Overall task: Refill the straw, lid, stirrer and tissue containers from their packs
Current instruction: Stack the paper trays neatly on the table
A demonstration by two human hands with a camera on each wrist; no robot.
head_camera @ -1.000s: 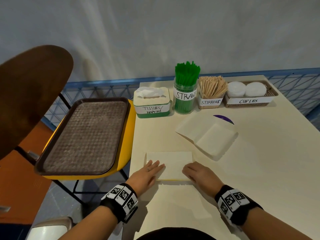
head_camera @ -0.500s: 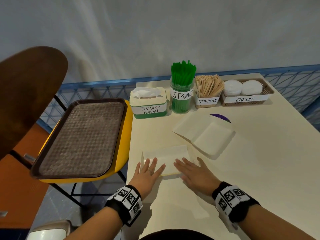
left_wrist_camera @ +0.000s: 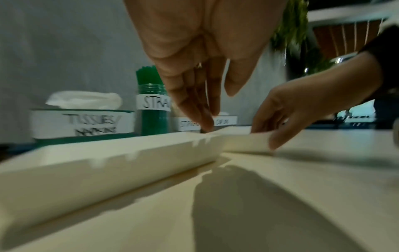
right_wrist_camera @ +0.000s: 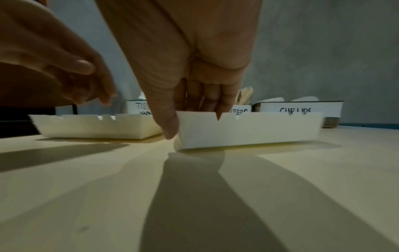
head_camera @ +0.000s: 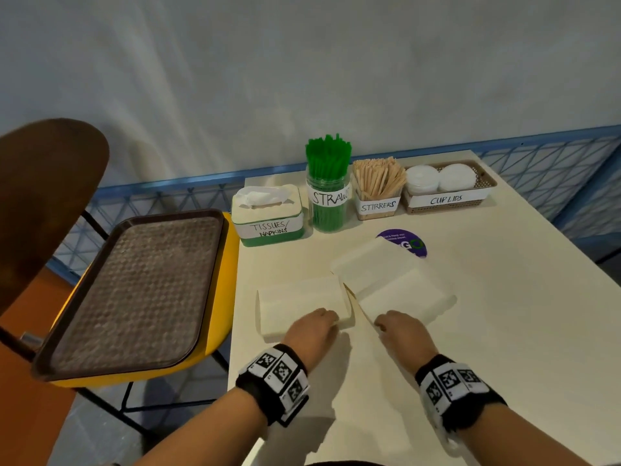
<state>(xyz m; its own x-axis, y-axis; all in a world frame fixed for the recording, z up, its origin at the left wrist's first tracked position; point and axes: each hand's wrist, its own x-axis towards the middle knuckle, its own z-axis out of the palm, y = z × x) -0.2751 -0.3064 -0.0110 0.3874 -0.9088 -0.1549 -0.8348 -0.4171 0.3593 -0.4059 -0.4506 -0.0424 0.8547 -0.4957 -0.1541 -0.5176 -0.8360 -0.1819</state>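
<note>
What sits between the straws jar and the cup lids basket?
The stirrers box, packed with wooden sticks, stands between the straws jar and the cup lids basket; the head view shows it.

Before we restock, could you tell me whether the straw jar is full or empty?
Full: green straws pack the jar and stand above its rim.

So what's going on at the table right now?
A person is working on a white tissue pack that now lies in two halves on the table. The left hand grips the left half and the right hand grips the right half. The tissue box, straw jar, stirrer holder and cup lid basket at the back already look stocked.
</note>
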